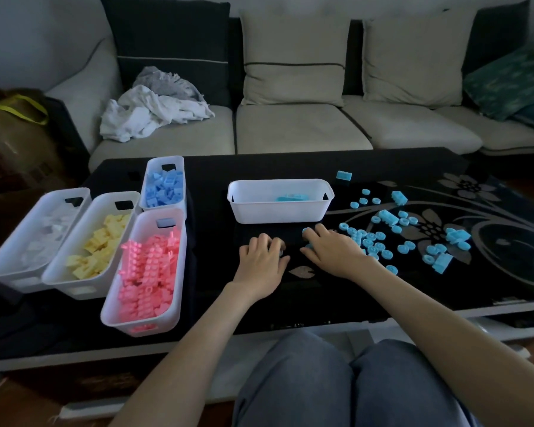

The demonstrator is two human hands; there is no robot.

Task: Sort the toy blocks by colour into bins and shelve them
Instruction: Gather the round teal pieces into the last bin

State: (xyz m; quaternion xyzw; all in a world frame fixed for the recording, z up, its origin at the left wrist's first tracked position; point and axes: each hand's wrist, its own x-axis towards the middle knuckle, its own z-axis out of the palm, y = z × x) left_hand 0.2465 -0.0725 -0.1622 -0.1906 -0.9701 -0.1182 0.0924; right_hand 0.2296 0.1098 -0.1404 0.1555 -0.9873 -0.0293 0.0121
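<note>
The black table [210, 180] carries five white bins. Four stand in a cluster at 9 o'clock from the hands: one with white blocks [16, 280], a yellow bin [74, 289], a pink bin [142, 325] and a pale-blue bin [164, 160], each well filled. The fifth, the cyan bin [278, 211], stands alone at 12 o'clock from the hands. Its long axis runs 9 to 3 o'clock across the table, and only a few cyan pieces show in it.

Both hands lie palm down just in front of that bin. The left hand [261, 260] has its fingers curled under, and what they cover, if anything, cannot be told. The right hand [330, 251] is bent over the near edge of the scatter. Cyan shows at its forefinger tip and beside its thumb, but whether it pinches these or merely covers them cannot be told.

The loose cyan blocks [388, 217] spread from 2 to 4 o'clock of the right hand, so that hand is plainly the nearer. The coming move likely turns on this: gather at 3 o'clock, then carry to 11 o'clock into the cyan bin. By rough count there are some seven bricks or clumps of bricks and about thirty round pieces; overlaps prevent an exact tally.
</note>
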